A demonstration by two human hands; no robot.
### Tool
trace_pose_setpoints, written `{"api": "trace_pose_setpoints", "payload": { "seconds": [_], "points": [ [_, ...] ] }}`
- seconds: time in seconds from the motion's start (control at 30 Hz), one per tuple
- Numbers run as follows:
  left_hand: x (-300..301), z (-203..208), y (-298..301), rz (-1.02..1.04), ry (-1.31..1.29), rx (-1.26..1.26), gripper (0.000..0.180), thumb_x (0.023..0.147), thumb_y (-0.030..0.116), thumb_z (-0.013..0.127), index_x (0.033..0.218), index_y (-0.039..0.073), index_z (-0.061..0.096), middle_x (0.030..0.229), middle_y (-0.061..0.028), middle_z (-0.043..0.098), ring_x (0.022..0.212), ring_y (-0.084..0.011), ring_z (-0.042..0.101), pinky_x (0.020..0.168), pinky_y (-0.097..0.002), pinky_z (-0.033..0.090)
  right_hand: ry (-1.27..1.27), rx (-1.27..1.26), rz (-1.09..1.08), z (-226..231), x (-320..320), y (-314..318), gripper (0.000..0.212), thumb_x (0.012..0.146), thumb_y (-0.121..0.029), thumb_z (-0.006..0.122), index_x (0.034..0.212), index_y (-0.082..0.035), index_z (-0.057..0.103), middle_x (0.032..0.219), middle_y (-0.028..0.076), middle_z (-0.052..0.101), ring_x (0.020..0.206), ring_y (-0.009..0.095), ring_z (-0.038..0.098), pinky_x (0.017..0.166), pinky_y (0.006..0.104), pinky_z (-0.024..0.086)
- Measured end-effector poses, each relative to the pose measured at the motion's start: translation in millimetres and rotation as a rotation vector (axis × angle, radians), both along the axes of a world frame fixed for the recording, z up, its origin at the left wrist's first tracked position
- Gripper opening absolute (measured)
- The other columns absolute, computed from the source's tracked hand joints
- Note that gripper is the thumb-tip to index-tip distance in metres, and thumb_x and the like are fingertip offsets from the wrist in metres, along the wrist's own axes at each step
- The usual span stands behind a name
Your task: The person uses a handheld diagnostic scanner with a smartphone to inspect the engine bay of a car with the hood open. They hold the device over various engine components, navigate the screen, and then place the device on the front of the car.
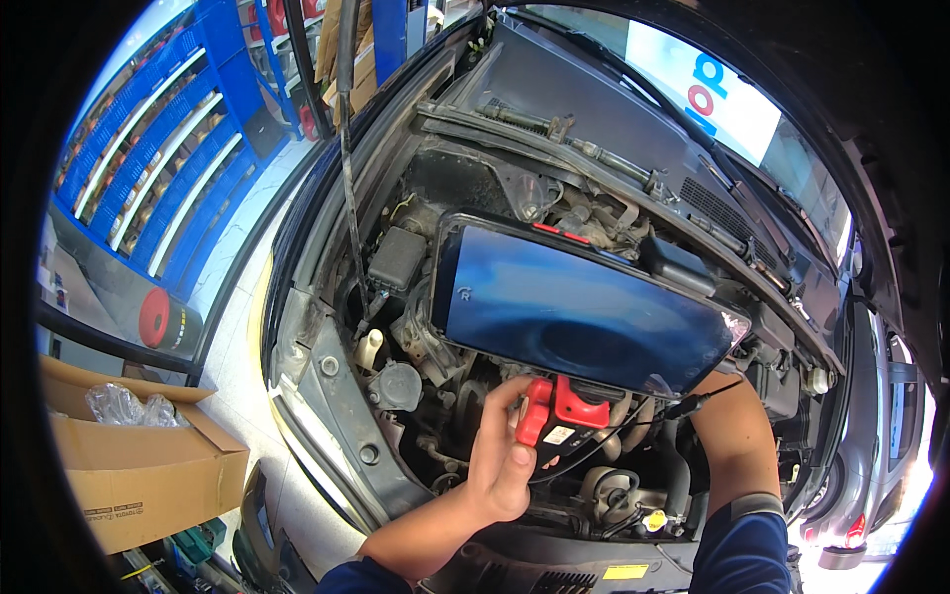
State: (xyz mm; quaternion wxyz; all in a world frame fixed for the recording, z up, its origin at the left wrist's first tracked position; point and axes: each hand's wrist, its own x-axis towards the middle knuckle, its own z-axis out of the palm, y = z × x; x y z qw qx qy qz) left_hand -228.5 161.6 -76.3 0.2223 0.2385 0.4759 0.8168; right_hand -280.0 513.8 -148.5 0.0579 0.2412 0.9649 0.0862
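My left hand point(503, 465) is closed around a red and black grip-shaped holder point(562, 421) below a large phone-like display point(584, 307). The display is tilted, and its screen shows a blurry blue and dark picture with reflections. My right hand point(722, 384) reaches into the engine bay behind the display's lower right corner. Its fingers are hidden there. A thin black cable point(633, 421) with a thicker black sleeve point(685, 407) runs from near the holder past my right wrist. Under both hands lie the engine parts and hoses point(676, 475).
A hood prop rod point(348, 188) stands at the left of the bay. A yellow cap point(654, 521) sits near the front edge. On the left are a cardboard box point(168, 475) with clear plastic, a red-ended roll point(156, 317) and blue shelving point(148, 148). Another car point(881, 426) is at right.
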Motion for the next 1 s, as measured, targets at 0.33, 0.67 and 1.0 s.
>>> {"api": "trace_pose_setpoints", "payload": {
  "seconds": [0.33,0.67,1.0],
  "points": [
    [2,-2,-1,0.004,-0.027,-0.011,0.089,0.095,0.071,0.047,0.140,-0.003,0.026,0.103,-0.0193,0.064,0.075,-0.0154,0.062,0.063,-0.0257,0.051,-0.011,-0.011,-0.015,-6,1,1,0.032,0.091,-0.029,0.055,0.086,-0.007,0.077,0.092,0.019,0.075,0.088,0.033,0.075,0.076,0.0436,0.061],
    [1,0,-1,0.002,-0.039,-0.005,0.090,0.094,0.072,0.048,0.139,-0.003,0.026,0.104,-0.0192,0.063,0.076,-0.0155,0.063,0.063,-0.0250,0.052,-0.026,-0.020,-0.026,-15,-2,2,0.031,0.091,-0.029,0.055,0.087,-0.007,0.077,0.093,0.018,0.075,0.089,0.032,0.075,0.077,0.0435,0.060],
    [1,0,-2,0.006,-0.040,-0.014,0.090,0.094,0.072,0.048,0.139,-0.004,0.026,0.103,-0.0196,0.064,0.076,-0.0150,0.063,0.063,-0.0248,0.051,-0.038,-0.033,-0.039,-22,-1,2,0.031,0.091,-0.029,0.056,0.089,-0.007,0.077,0.095,0.018,0.074,0.090,0.032,0.074,0.077,0.0433,0.060]
  ]
}}
